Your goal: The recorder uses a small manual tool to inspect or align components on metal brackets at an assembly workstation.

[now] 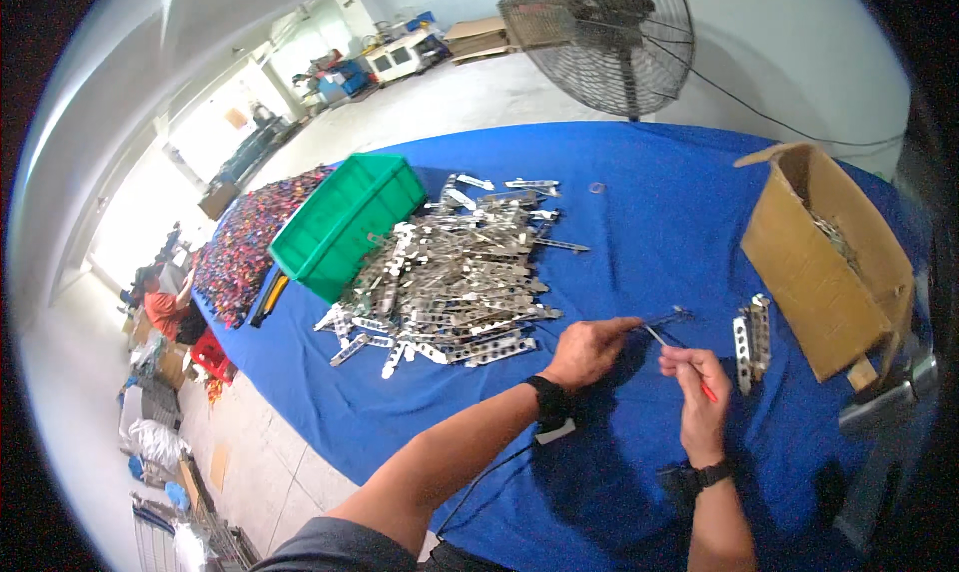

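My left hand (587, 352) reaches over the blue cloth with its fingers drawn together, the index finger pointing right. A small dark, thin piece (679, 315) lies just beyond its fingertips; whether those fingers pinch it I cannot make out. In my right hand (699, 402) is a thin tool with a red handle (709, 393), its pale shaft slanting up and left toward the left fingertips. To the left lies a big heap of flat metal strips with holes (460, 272). Several similar strips (751, 342) are grouped upright in the view, right of my right hand.
A green plastic crate (350, 227) stands behind the heap, beside a pile of small multicoloured parts (262, 242). An open cardboard box (819, 262) sits at the right. Past the table are a large fan (599, 32) and a person in an orange top (165, 302).
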### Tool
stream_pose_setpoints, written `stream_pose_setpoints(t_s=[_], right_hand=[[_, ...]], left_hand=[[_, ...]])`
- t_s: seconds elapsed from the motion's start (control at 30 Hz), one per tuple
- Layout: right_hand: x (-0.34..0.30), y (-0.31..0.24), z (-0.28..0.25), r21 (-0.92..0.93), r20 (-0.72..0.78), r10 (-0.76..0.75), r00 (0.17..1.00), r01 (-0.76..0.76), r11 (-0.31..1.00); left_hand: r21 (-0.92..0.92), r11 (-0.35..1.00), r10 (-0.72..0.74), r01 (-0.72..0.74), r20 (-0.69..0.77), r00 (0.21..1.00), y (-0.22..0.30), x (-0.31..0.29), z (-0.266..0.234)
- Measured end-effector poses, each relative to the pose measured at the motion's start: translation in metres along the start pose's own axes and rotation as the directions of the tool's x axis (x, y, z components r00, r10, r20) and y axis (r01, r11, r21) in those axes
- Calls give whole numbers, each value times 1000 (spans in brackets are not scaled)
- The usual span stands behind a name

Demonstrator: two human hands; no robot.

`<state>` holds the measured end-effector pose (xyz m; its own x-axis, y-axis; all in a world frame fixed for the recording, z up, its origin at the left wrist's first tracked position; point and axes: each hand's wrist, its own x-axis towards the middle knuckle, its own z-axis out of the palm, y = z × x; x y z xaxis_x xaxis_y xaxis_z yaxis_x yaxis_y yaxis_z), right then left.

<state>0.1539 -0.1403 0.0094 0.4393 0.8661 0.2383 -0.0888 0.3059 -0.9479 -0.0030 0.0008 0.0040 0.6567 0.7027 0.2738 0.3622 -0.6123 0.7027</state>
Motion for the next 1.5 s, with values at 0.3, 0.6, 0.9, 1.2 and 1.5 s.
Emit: stream_pose_setpoints(t_s=[0.3,0.6,0.9,1.2,1.5], right_hand=[[0,0,1,33,15,-14,1000,13,999],[-3,-5,-4,107,-16,4,1000,-2,994],[-5,-5,13,51,92,7,996,-11,999],[-4,1,8,55,111,5,994,-12,998],[-4,-1,8,16,33,3,999,-3,1000]], left_hand=[[25,995,-102,100,64,993,8,-3,-4],[17,994,-106,105,38,994,-1,-3,-1],[9,999,-35,35,-7,999,2,-4,-5],[0,1000,-4,4,-36,999,-10,-6,-2],[77,994,-82,80,16,997,6,-2,-4]])
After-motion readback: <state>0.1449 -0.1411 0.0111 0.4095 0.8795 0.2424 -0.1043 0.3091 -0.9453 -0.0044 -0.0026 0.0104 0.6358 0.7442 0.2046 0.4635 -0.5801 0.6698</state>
